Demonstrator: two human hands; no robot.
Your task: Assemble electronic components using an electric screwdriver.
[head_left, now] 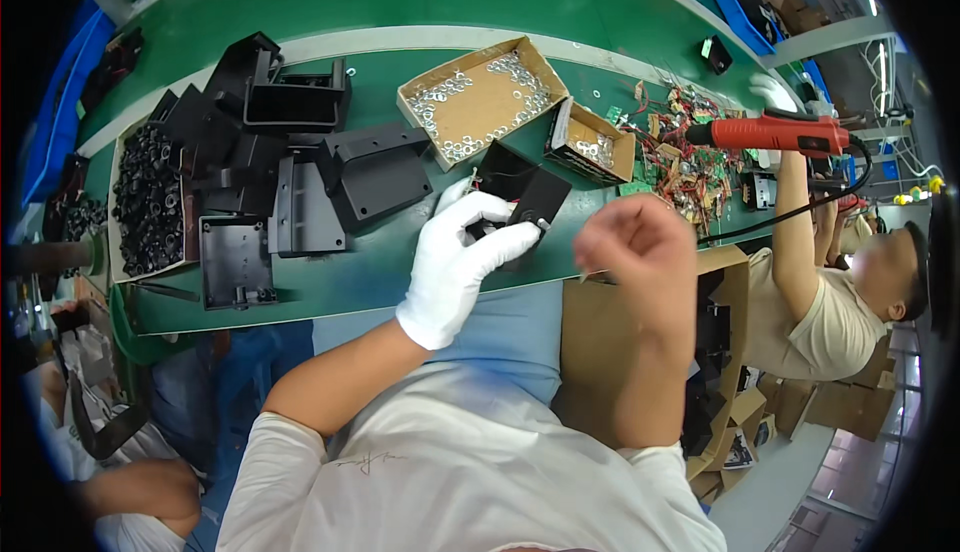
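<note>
White cotton covers the left hand (462,257), which grips a black plastic housing (522,195) at the middle of the frame, fingers curled round its lower edge above the green bench (400,262). Just right of centre, the bare right hand (634,242) is closed into a loose fist apart from the housing; whether it pinches anything cannot be told. Above sit a cardboard tray of washers (482,100) and a smaller box (592,142). Black housings (300,162) pile at upper left. At far right a co-worker's hand holds a red power screwdriver (775,134).
</note>
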